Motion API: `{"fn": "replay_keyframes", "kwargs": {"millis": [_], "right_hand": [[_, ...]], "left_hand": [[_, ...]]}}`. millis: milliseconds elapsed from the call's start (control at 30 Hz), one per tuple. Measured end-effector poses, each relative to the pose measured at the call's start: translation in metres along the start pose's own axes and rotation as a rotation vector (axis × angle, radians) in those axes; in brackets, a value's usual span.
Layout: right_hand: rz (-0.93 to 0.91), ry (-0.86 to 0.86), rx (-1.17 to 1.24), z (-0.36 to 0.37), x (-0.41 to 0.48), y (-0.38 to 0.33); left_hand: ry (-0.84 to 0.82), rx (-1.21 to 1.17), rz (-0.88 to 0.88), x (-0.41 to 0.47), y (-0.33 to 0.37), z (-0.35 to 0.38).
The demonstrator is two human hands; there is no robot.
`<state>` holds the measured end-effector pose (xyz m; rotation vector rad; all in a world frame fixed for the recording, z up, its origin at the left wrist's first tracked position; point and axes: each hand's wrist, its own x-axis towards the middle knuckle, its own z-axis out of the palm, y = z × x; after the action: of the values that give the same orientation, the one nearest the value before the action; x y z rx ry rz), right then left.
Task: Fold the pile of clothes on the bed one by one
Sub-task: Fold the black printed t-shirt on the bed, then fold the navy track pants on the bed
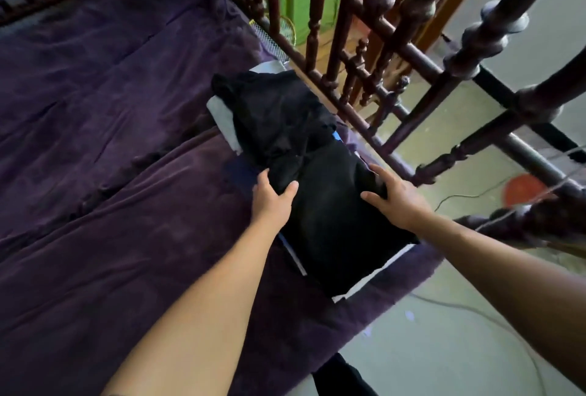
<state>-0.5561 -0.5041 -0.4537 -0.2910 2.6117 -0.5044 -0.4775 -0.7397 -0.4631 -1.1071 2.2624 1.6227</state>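
The black garment (320, 205) lies just right of the middle of the frame, spread over a stack of folded clothes whose white edge (375, 273) peeps out along its lower side. Its upper end is bunched and crumpled, its lower half smoother and flatter. The left hand (274, 194) grasps the garment's left side, fingers curled under a fold and thumb pressed on top. The right hand (394, 202) grasps the opposite side, a bit of black cloth caught between thumb and fingers. A pale grey garment (223, 118) sticks out from beneath at the upper left of the stack, and a small blue patch (335, 135) shows at the stack's right side. All of this sits on a wrinkled purple bedspread (111, 142) that fills the left of the frame, close to the bed's right edge. Just beyond, a dark wooden bed rail (364, 62) with turned spindles runs diagonally across the upper right. Through it, I can see a pale floor (444, 348), an orange disc (523, 188) and a thin cable (459, 196) lying near it.
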Motion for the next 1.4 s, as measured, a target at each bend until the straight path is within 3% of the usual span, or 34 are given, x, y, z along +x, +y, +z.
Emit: {"fn": "replay_keyframes", "kwargs": {"millis": [100, 200, 233, 300, 400, 500, 733, 833, 1000, 1167, 1400], "right_hand": [[-0.013, 0.135, -0.259, 0.010, 0.005, 0.016], [-0.380, 0.332, -0.279, 0.030, -0.014, 0.002], [-0.462, 0.311, -0.275, 0.041, -0.022, -0.002], [-0.462, 0.190, -0.309, 0.062, -0.032, -0.003], [-0.297, 0.051, -0.343, 0.086, -0.027, 0.018], [-0.243, 0.046, -0.352, 0.110, -0.016, 0.034], [-0.223, 0.057, -0.364, 0.133, 0.007, 0.049], [-0.208, -0.005, -0.399, 0.122, -0.003, 0.043], [-0.165, -0.110, -0.482, 0.084, -0.021, 0.014], [-0.355, -0.002, -0.533, 0.068, -0.064, -0.039], [-0.591, -0.203, -0.469, 0.123, -0.166, -0.136]], "left_hand": [[0.177, 0.346, 0.041, 0.000, -0.008, 0.020], [0.381, 0.686, 0.477, -0.008, -0.013, 0.024], [0.366, 0.758, 0.603, -0.008, -0.015, 0.026], [0.215, 0.899, 0.664, -0.003, -0.021, 0.030], [-0.003, 1.032, 0.585, 0.016, -0.036, 0.042], [-0.083, 1.055, 0.567, 0.041, -0.053, 0.062], [-0.144, 1.101, 0.524, 0.072, -0.062, 0.083], [-0.175, 1.109, 0.469, 0.053, -0.046, 0.072], [-0.091, 1.083, 0.483, -0.018, -0.039, 0.016], [-0.066, 1.002, 0.255, -0.112, -0.086, -0.069], [0.095, 0.821, -0.038, -0.257, -0.198, -0.176]]}}
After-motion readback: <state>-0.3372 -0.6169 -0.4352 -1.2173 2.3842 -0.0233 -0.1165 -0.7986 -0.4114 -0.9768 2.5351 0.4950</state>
